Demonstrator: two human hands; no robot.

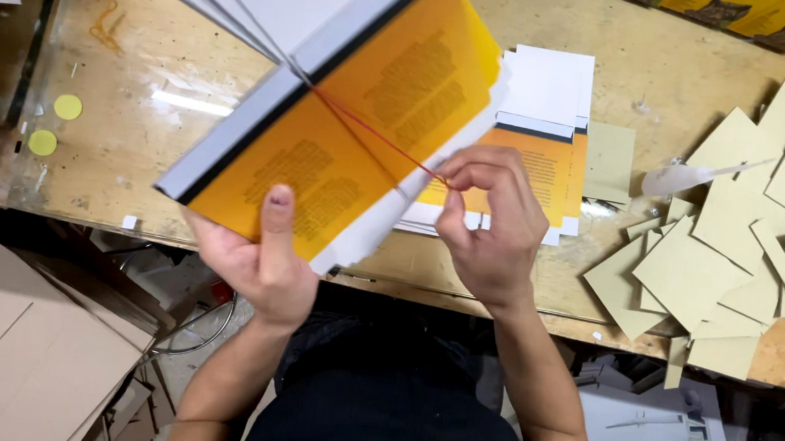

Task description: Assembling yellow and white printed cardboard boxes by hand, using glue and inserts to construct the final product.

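My left hand (261,262) holds an open booklet (335,124) from below, thumb pressed on its orange inner page. The booklet has white pages, a grey-edged cover and orange sheets printed with dark text. A red thread (375,136) runs along the fold from the spine toward my right hand (489,223), which pinches the thread's end between thumb and fingers just right of the booklet. The thread is pulled taut.
A stack of similar orange and white booklets (542,120) lies on the wooden table (140,138) behind my right hand. Several pale green card pieces (732,244) spread at right. Two yellow round stickers (54,123) sit at left. Cardboard sheets (25,342) lie on the floor.
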